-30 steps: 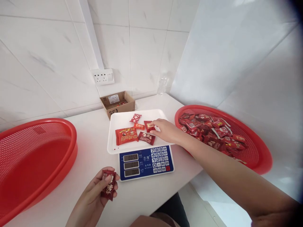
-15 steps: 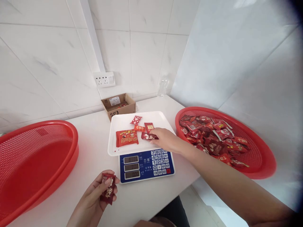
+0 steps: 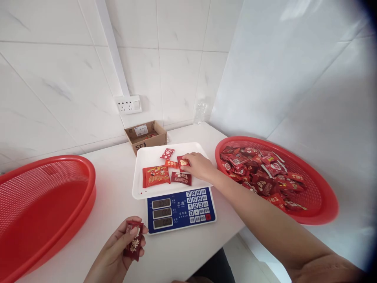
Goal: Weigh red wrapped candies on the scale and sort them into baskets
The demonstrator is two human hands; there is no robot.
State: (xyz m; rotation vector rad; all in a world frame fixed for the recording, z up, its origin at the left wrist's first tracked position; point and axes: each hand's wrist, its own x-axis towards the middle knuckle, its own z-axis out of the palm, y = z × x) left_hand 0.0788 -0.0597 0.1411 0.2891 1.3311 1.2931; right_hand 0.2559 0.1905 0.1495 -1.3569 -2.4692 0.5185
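My left hand [image 3: 122, 247] holds a dark red snack packet [image 3: 134, 241] between thumb and fingers, in front of the scale's left corner. On the scale's white tray [image 3: 159, 192], my right hand [image 3: 197, 164] has its fingertips closed on the edge of a small red packet [image 3: 180, 162]. A dark red packet [image 3: 181, 178] lies just below those fingers. Beside these are a larger red packet [image 3: 156, 177], a narrow orange-red packet [image 3: 171, 164] and a dotted red packet [image 3: 167, 153]. The blue scale panel [image 3: 181, 210] shows digits too faint to read surely.
A red plastic basket [image 3: 330, 208] heaped with red packets stands at the right. Another red basket [image 3: 88, 173] is at the left, its visible floor bare. Behind the scale sit an open cardboard box [image 3: 153, 140] and a clear plastic bottle [image 3: 200, 112] by the wall.
My right hand has let go of the dark red packet on the tray and moved slightly up to the small red one. My left hand keeps its packet. The view has shifted slightly.
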